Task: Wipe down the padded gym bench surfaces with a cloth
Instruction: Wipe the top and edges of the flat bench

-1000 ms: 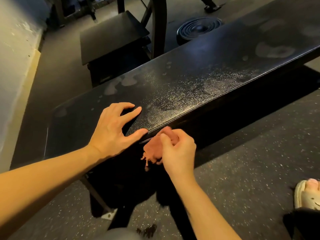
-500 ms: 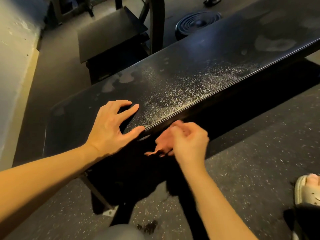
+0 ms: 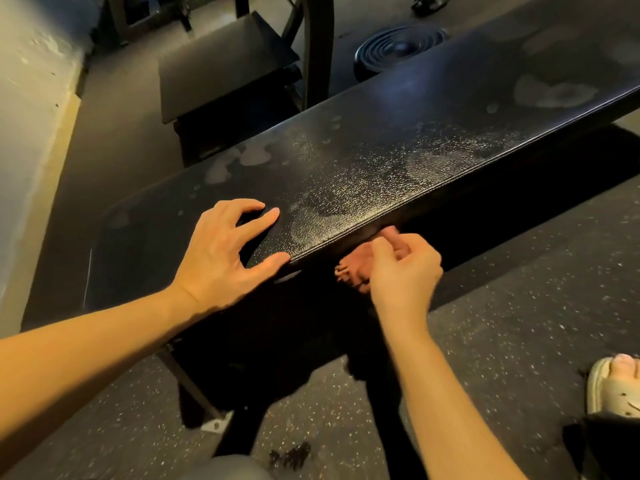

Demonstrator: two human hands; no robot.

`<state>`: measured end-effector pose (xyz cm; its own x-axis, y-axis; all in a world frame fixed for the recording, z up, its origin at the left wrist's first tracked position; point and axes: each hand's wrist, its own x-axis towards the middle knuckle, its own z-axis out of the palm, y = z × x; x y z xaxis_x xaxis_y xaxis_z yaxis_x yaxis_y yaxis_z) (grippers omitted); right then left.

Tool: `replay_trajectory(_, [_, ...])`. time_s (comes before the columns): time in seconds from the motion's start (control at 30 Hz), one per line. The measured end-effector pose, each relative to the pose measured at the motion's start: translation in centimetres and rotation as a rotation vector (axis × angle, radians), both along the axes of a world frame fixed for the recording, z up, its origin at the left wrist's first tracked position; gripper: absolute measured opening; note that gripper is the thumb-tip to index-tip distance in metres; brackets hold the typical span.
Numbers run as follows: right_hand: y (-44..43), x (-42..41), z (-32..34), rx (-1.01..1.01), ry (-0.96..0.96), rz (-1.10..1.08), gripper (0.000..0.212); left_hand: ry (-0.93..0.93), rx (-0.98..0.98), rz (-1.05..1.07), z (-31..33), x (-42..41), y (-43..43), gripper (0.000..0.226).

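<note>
While the right hand (image 3: 403,271) grips the cloth (image 3: 356,268) low against the worktop (image 3: 415,140) edge, left hand (image 3: 221,251) spread open, top smears (image 3: 550,93) may go unwiped

Left hand (image 3: 221,254): spread on the bench pad (image 3: 398,150), thumb at its near edge
Right hand (image 3: 401,271): grips the reddish cloth (image 3: 356,268) against the pad's near side; blurred

Single head-worn wide-angle view, aimed forward and down from above near side of padded bench (image 3: 398,157). Close range: left hand (image 3: 221,251) and right hand (image 3: 403,275) with cloth (image 3: 356,268) near frame centre, forearms entering from bottom edge. Diagonal framing of bench, lower left to upper right. Speckled floor (image 3: 519,306) beneath, wall (image 3: 27,133) at left margin.
</note>
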<state>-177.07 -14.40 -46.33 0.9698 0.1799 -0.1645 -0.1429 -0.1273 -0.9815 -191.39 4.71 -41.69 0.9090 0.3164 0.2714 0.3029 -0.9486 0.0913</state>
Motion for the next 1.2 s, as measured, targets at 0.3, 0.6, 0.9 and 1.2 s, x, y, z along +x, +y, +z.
replay_trajectory(0.3, [-0.3,0.5,-0.8,0.005,0.050,0.073,0.004,0.000,-0.010,0.002,0.0,0.0,0.0,0.068])
replay_trajectory(0.6, [0.7,-0.5,0.6,0.172,0.202,0.094,0.019,0.031,0.009,0.010,0.1,-0.1,0.0,0.070])
replay_trajectory(0.9, [0.0,0.4,0.5,0.228,0.262,0.066,0.014,0.037,0.022,0.009,0.2,0.0,0.0,0.070])
replay_trajectory(1.2, [0.0,1.1,0.4,0.286,0.312,0.063,0.030,0.038,0.017,0.007,0.2,0.1,0.0,0.069])
